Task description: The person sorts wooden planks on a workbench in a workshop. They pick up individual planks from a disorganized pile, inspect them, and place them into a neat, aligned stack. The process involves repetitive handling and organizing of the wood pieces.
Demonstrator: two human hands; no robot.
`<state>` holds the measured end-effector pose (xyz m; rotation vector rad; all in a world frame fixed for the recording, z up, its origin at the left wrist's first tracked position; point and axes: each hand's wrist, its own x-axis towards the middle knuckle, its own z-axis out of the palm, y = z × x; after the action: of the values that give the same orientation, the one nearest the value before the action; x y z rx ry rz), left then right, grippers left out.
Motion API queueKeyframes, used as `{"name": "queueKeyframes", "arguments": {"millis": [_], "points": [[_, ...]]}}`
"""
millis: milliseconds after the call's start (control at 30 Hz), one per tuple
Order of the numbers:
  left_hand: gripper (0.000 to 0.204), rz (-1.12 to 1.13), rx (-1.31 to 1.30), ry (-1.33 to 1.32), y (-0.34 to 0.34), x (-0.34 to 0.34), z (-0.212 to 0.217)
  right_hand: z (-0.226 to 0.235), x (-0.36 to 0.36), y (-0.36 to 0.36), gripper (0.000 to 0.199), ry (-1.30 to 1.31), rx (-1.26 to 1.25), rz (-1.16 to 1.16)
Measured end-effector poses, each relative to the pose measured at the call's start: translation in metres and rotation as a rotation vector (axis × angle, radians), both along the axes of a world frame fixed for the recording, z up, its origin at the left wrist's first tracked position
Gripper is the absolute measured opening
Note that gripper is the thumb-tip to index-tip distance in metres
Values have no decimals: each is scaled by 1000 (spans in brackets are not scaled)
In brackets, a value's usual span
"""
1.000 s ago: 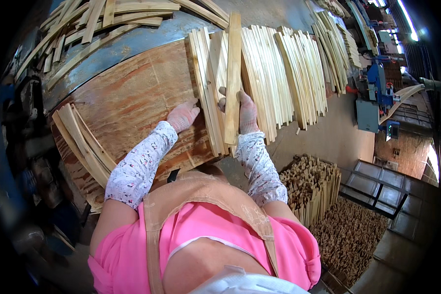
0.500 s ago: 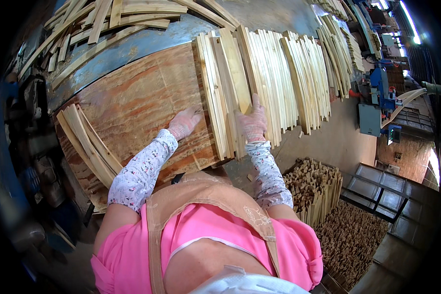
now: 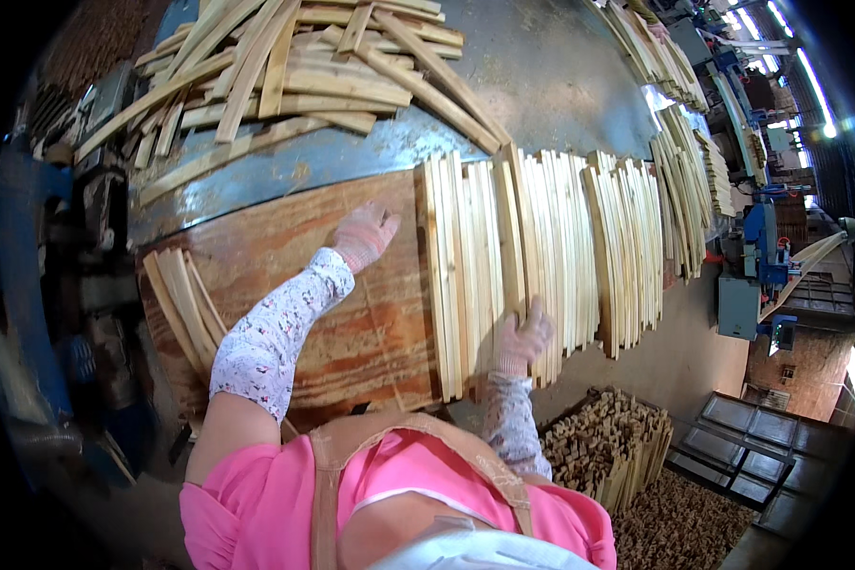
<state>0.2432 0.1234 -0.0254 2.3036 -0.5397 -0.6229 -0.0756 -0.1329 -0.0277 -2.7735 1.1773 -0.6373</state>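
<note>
My left hand (image 3: 365,236), in a pale pinkish work glove, hovers over or rests on the brown plywood board (image 3: 294,275); contact cannot be told. Its thumb stands apart from the fingers and it holds nothing. My right hand (image 3: 524,342), gloved alike, lies with fingers stretched over the near part of a row of pale wooden strips (image 3: 480,275). The strips lie side by side, pointing away from me. One strip (image 3: 513,228) sits raised above its neighbours beyond my right fingers.
Loose, partly curved wooden pieces (image 3: 294,85) are heaped on the blue-grey metal table (image 3: 532,76) at the far side. A few curved strips (image 3: 182,299) lie at the board's left end. Bundled wood offcuts (image 3: 608,442) stand on the floor at the right, with blue machines (image 3: 760,237) beyond.
The view has shifted, so the table sits lower in it. My left hand has moved farther out over the board. A broad tilted strip beside my right hand now lies level in the row.
</note>
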Motion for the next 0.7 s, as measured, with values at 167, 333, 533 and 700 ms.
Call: {"name": "queueKeyframes", "arguments": {"millis": [167,333,533,700], "points": [[58,-201,79,-509,-104,115,17,8,-9,-20,73,88,-135,85],[84,-545,632,-769,-228,221,4,59,25,-4,68,231,54,75],[63,-819,709,-700,-284,249,24,40,14,-10,68,70,-36,153],[38,-540,525,-668,-244,279,11,49,17,-12,69,71,-17,128]]}}
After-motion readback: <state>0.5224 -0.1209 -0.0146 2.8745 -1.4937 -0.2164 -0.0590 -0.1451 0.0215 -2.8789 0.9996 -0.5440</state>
